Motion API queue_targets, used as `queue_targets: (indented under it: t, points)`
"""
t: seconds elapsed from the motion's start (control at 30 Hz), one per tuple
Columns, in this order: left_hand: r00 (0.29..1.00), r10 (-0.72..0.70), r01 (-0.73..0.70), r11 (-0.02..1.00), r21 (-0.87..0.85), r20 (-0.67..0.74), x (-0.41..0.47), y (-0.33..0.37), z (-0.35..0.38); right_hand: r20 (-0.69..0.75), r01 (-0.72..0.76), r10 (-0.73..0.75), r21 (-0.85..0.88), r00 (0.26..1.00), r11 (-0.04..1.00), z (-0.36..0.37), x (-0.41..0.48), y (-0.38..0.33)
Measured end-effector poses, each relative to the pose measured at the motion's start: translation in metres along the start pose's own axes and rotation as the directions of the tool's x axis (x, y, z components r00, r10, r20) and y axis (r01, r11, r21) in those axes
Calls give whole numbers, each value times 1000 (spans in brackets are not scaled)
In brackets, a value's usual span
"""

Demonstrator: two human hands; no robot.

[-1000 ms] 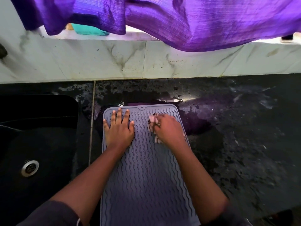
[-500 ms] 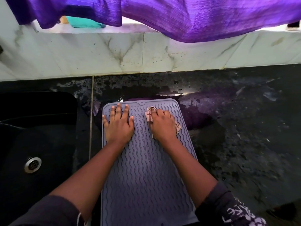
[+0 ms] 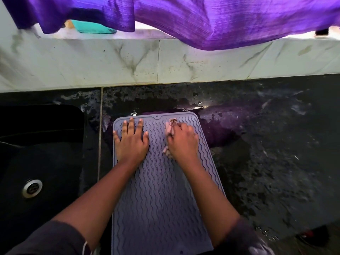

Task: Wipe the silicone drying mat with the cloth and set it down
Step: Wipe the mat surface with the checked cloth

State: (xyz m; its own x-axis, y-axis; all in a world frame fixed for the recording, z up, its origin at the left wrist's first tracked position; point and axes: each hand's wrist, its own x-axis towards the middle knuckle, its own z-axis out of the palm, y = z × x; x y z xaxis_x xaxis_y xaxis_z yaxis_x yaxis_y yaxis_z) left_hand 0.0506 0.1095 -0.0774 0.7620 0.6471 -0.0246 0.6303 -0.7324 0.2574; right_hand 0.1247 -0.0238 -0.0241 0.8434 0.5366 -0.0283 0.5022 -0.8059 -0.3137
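Note:
A grey silicone drying mat [image 3: 158, 199] with wavy ridges lies flat on the dark wet counter, running from the near edge toward the wall. My left hand [image 3: 131, 142] is spread flat on its far left part, fingers apart, pressing it down. My right hand [image 3: 182, 142] rests on the far right part, closed over a small pinkish cloth [image 3: 170, 127] that peeks out past the fingers and beside the palm. Most of the cloth is hidden under the hand.
A black sink [image 3: 36, 162] with a metal drain [image 3: 32, 188] lies left of the mat. The black counter [image 3: 266, 153] is wet and streaked. Behind it rises a marble backsplash [image 3: 165, 59] with a ledge, a teal item [image 3: 93, 28] and a hanging purple curtain [image 3: 220, 21].
My right hand has slid the cloth toward the mat's far edge and slightly right. The left hand stays flat in the same place on the mat.

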Motion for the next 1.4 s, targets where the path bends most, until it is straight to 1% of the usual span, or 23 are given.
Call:
queue_targets:
  t: [0.07,0.1,0.17,0.27,0.3,0.33,0.4,0.43,0.53,0.67,0.73,0.87,0.9,0.97,1.03,1.07,1.1,1.2,1.23,1.33,1.4]
  points:
    - [1000,-2,2,1000,4,-3,0,0,1,33,4,0,-114,999,994,17,11,-4]
    - [1000,-2,2,1000,4,-6,0,0,1,48,2,4,-126,999,992,21,13,-5]
    - [1000,-3,3,1000,0,-8,0,0,1,103,12,-4,-75,995,997,24,16,0]
    - [1000,2,-2,1000,-2,-11,0,0,1,234,39,-60,92,970,995,9,19,17]
    - [1000,2,-2,1000,-3,-8,0,0,1,237,88,-110,104,965,991,5,19,23]
    - [1000,0,0,1000,-4,-6,1,0,1,228,171,-180,59,957,984,3,17,28]
    - [1000,0,0,1000,1,-10,1,0,1,233,338,-312,-80,921,938,6,15,36]
    - [1000,1,-1,1000,3,-11,1,0,1,235,373,-342,-102,910,922,11,15,38]
    - [1000,1,-1,1000,2,-15,0,1,1,160,330,-318,-58,934,942,24,19,36]
    - [1000,-3,3,1000,-1,-15,0,1,1,-29,283,-288,-113,957,952,30,16,21]
    - [1000,-8,8,1000,1,-13,1,1,1,-35,242,-247,-110,968,964,27,2,15]
    - [1000,-6,6,1000,-4,-7,0,1,1,35,220,-217,-184,975,958,15,-45,15]
    - [1000,-6,6,1000,-5,-7,0,1,0,39,200,-196,-152,980,968,10,-53,16]
    - [1000,-5,5,1000,-9,-4,0,1,0,21,100,-100,13,995,995,-3,-56,12]
    - [1000,-6,6,1000,-12,-2,1,1,0,-48,36,-29,150,998,988,-8,-43,2]
    - [1000,-7,6,1000,-9,-2,0,1,0,-87,34,-19,174,996,984,-5,-32,-2]
    - [1000,-6,6,1000,-5,-3,0,1,-1,-105,35,-19,156,994,987,3,-20,-4]
    - [1000,-5,5,1000,0,-7,0,1,0,-2,29,-29,-34,1000,999,31,7,-6]
    - [1000,-3,3,1000,1,-6,0,1,0,7,30,-30,-67,1000,997,36,11,-4]
    - [1000,-2,2,1000,-1,-11,0,0,1,-23,73,-75,-73,997,995,38,9,3]
    - [1000,-1,1,1000,-6,-14,1,0,1,-58,88,-91,-43,994,995,31,-7,7]
